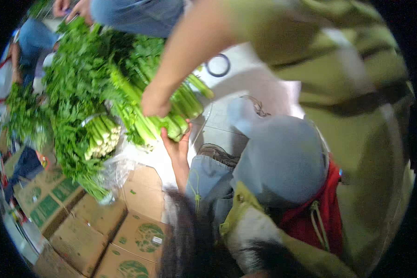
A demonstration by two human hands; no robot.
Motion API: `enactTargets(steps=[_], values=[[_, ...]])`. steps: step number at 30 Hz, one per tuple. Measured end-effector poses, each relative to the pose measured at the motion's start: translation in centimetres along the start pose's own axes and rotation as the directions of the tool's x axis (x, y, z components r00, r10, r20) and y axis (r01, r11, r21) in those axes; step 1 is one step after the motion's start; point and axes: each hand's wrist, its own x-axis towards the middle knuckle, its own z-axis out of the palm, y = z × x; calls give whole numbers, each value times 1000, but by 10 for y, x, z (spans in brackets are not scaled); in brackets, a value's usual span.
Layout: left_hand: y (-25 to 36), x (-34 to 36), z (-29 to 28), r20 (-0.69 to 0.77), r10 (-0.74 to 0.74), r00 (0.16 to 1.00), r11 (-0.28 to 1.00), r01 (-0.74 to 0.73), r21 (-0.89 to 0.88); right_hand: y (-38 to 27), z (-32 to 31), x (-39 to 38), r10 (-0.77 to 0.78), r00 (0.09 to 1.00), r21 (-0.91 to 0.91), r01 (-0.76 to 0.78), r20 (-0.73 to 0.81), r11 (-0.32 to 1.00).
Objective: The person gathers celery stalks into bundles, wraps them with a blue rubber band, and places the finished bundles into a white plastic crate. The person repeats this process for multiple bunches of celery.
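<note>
My left hand [176,144] reaches up from below and cups the cut end of a pale green celery bunch [175,129], thumb and fingers around it. My right hand [155,102], on the olive-sleeved arm arching in from the right, is down on the celery stalks, its fingers mostly hidden. More celery [192,104] lies just beside it. To the left sit a banded bunch of thin, white-based stalks [103,138], a big leafy green pile [74,69] and crumpled clear plastic [116,173].
Flattened cardboard boxes [83,231] cover the lower left. A blue ring [217,65] lies on the light floor [220,125]. Another person's hands [78,10] and jeans [134,14] are at the top; a further person [32,39] is at the upper left. My bent knees [278,157] are below.
</note>
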Motion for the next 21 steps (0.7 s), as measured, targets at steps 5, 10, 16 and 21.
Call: enactTargets(steps=[5, 10, 16, 21], values=[[2, 3, -13, 34, -53, 998, 994, 50, 95, 35, 35, -60, 262, 934, 300, -184, -242, 936], [-2, 6, -19, 50, -79, 996, 996, 80, -25, 56, 141, -90, 758, 612, 440, -630, -225, 640], [-10, 6, -11, 103, -78, 992, 995, 83, -45, 73, 233, -86, 799, 407, 480, -645, -443, 595], [-3, 2, -3, 147, -77, 986, 994, 87, -64, 80, 206, -93, 822, 541, 974, -24, -176, 225]])
